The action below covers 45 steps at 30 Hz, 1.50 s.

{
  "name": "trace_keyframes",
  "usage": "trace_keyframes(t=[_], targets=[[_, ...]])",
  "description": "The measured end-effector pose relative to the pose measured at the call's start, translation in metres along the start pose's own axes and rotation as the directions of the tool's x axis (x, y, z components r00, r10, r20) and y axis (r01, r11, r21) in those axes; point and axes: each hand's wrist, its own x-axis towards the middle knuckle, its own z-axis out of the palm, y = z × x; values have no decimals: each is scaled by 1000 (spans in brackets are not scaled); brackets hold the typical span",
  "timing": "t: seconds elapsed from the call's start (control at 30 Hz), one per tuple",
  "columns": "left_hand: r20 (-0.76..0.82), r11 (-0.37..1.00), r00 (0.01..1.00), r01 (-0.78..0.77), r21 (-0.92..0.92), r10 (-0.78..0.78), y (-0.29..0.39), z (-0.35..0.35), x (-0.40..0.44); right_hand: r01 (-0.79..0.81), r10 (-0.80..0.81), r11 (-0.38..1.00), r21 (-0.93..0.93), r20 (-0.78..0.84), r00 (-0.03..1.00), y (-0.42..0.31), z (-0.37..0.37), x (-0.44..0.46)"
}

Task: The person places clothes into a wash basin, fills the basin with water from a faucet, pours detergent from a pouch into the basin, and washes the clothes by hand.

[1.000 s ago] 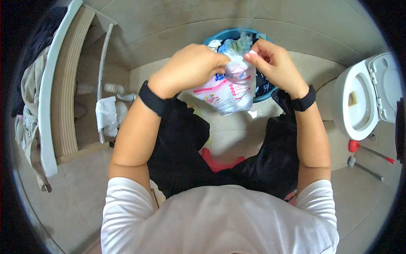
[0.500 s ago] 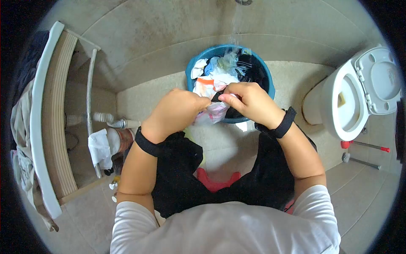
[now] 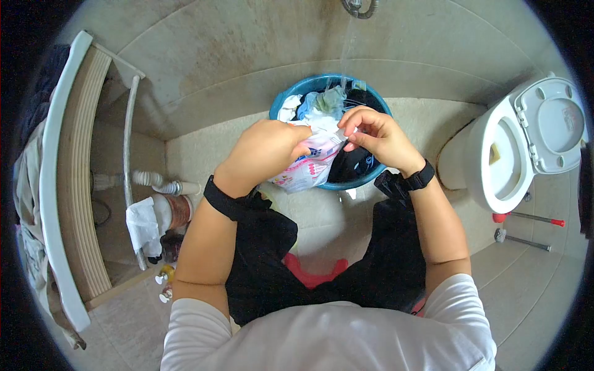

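Observation:
A white and pink plastic bag (image 3: 304, 168) with blue lettering hangs over the near rim of a round blue basin (image 3: 279, 99). My left hand (image 3: 263, 151) is closed on the bag's upper left side. My right hand (image 3: 380, 139) pinches the bag's upper right corner between thumb and fingers. Inside the basin lie dark clothes (image 3: 354, 162), a white cloth (image 3: 289, 107) and some light blue and greenish fabric (image 3: 330, 100). A thin stream of water falls into the basin from above.
A metal tap (image 3: 359, 7) is on the wall behind the basin. To the right stand a white toilet (image 3: 502, 157), a red-headed plunger (image 3: 532, 219) and a brush (image 3: 526, 240). At the left are a white washboard sink (image 3: 59, 179) with clothes, pipes and bottles.
The bag, crumpled low between my hands half a second ago, now shows its printed side again, tilted to the left. My view has shifted, bringing the tap into sight.

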Motion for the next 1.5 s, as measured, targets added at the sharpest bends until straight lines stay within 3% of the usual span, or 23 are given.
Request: trace_keyframes(t=[0.1, 0.2, 0.27, 0.3, 0.33, 0.4, 0.43, 0.57, 0.67, 0.73, 0.8, 0.87, 0.93, 1.0, 1.03, 1.1, 1.13, 1.23, 1.33, 1.4, 1.43, 1.47, 1.5], targets=[[17, 1000, 1000, -9, 3, 8, 5, -3, 1, -39, 37, 995, 91, 19, 999, -3, 1, -1], [-9, 1000, 1000, -7, -11, 6, 3, 2, 0, -155, 155, 988, -19, -2, 988, -19, 9, -2], [3, 1000, 1000, -21, -17, 21, 7, 1, 0, -209, 186, 959, -192, -133, 973, -21, 12, 1], [14, 999, 999, -33, -23, 33, 8, 0, 0, -66, -8, 877, -476, -151, 988, -12, 14, 5], [15, 999, 999, -33, -22, 33, 7, 1, 0, -66, -8, 877, -475, -151, 988, -8, 10, 7], [2, 999, 999, -53, -8, 53, 3, 5, 1, -182, 149, 720, -669, -108, 983, -8, 7, 9], [1, 999, 999, -53, -7, 53, 2, 5, 0, -260, 252, 791, -554, -93, 963, -16, 6, 7], [21, 999, 999, -23, -29, 24, 1, 1, 2, -220, 220, 901, -373, -44, 974, -22, 3, 2], [23, 999, 999, -27, -33, 27, 0, 1, 1, -156, 157, 956, -250, -13, 987, -13, -1, 0], [23, 999, 999, -24, -39, 25, -2, 0, -1, 2, -3, 988, -154, -4, 1000, -9, -5, -1], [16, 999, 1000, -6, -43, 7, -6, 1, -4, 2, -2, 1000, -2, -66, 998, -10, -14, -3], [3, 999, 1000, 7, -34, -6, -8, 3, -7, -175, 231, 934, 311, -153, 961, 10, -30, -4], [-9, 1000, 1000, 14, -22, -14, -7, 2, -9, -377, 392, 917, 128, -128, 911, 22, -32, -5], [-26, 999, 999, 30, -40, -31, -6, -1, -10, -439, 457, 835, -332, -25, 889, 38, -11, -11], [-21, 999, 999, 25, -36, -26, -6, -1, -11, -92, 159, 824, -559, 72, 985, 72, -4, -14], [31, 1000, 1000, 4, 22, -5, -8, 1, -12, -186, 295, 811, -554, 112, 949, 92, 17, -14], [38, 1000, 999, -2, 26, 1, -4, -1, -13, -159, 281, 777, -609, 111, 953, 108, 23, -16], [29, 988, 995, -102, 114, 99, 12, -16, -10, -16, 75, 874, -486, 103, 992, 143, 29, -12], [-60, 981, 993, -91, 174, 102, 18, -29, -5, -55, 117, 850, -525, 86, 989, 133, 28, -8], [-212, 989, 972, -77, 126, 102, 19, -34, 3, 101, -67, 972, -214, 157, 985, 122, 38, -5], [-238, 997, 968, -67, 42, 75, 19, -34, 8, 18, -12, 1000, -23, 220, 975, 109, 44, -7], [-236, 997, 969, -71, 43, 79, 19, -33, 12, 19, -14, 1000, -23, 216, 976, 101, 47, -9], [-200, 995, 980, 1, -99, -21, 19, -31, 15, -98, 74, 991, 88, 246, 967, 96, 50, -11]])
